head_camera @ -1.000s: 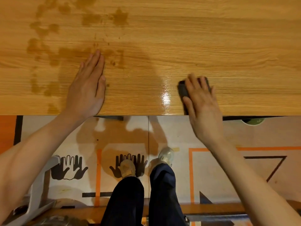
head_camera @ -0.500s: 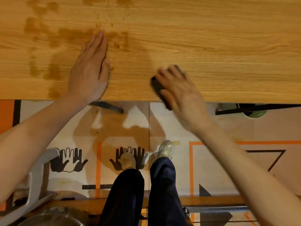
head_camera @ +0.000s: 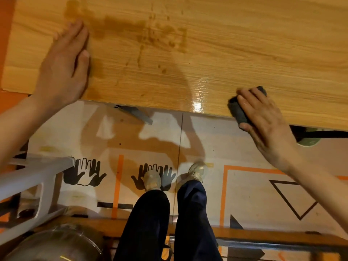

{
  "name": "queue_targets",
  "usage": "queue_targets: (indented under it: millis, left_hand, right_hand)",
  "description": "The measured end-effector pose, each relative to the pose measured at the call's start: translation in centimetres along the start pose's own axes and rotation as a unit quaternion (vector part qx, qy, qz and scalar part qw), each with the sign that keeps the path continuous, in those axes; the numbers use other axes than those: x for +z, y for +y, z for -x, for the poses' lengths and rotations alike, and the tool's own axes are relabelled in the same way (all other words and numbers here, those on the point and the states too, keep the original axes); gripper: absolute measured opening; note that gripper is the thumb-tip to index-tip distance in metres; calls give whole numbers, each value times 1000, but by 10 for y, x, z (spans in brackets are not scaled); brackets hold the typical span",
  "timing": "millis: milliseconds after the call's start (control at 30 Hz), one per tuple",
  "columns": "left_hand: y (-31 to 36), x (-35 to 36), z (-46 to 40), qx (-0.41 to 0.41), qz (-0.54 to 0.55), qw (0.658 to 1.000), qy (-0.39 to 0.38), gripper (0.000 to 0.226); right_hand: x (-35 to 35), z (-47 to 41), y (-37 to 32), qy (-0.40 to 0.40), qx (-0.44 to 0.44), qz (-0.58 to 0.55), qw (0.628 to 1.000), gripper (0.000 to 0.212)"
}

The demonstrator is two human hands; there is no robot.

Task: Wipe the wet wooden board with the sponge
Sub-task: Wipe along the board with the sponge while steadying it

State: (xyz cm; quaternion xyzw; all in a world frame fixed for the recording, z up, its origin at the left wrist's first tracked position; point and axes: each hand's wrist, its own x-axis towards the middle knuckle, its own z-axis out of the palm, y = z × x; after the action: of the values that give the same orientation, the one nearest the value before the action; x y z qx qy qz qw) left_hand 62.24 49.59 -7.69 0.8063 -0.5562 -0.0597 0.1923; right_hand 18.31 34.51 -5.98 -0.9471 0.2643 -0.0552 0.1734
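**Sponge swings back to the right as damp patches wait on the left**

A person stands over a wooden board [head_camera: 226, 44], the right hand [head_camera: 263, 117] gripping a dark sponge [head_camera: 237, 112] at the board's near edge, fingers laid over its top and thumb curled round its near end, which overhangs the edge. Half a second ago the same hand was blurred in mid-stroke nearer the middle of the board; a second ago it sat about where it is now. The sponge has therefore swept left and come back right along the near edge, and the wood beside it now carries a bright wet sheen [head_camera: 197, 95].

The left hand [head_camera: 66, 59] lies flat on the board's left end, fingers straight and together, holding nothing; it appears to steady the board. It has kept that post through all three pictures, though the view itself has shifted.

Dark damp patches [head_camera: 146, 32] spread across the far left part of the board, between the flat hand and the middle, with smaller spots trailing toward the near edge. The strokes have not reached them, so the wiping looks only partly done: the near strip is covered, the far patches are not. Below, pale shoes [head_camera: 152, 178] stand on a floor mat [head_camera: 244, 185] printed with black handprints.
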Motion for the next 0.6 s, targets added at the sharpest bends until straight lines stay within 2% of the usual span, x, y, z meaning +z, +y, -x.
queue_targets:
  millis: [133, 433, 600]
  left_hand:
    - [-9, 1, -2, -4, 3, 1000, 8, 57]
    - [1, -5, 0, -11, -7, 1000, -10, 52]
    - [-1, -5, -2, -11, -9, 1000, -9, 51]
  right_hand:
    - [22, -16, -31, 73, 2, 41, 996, 49]
    - [83, -107, -158, 120, -21, 38, 992, 40]
    - [104, -157, -218, 87, -14, 21, 996, 44]
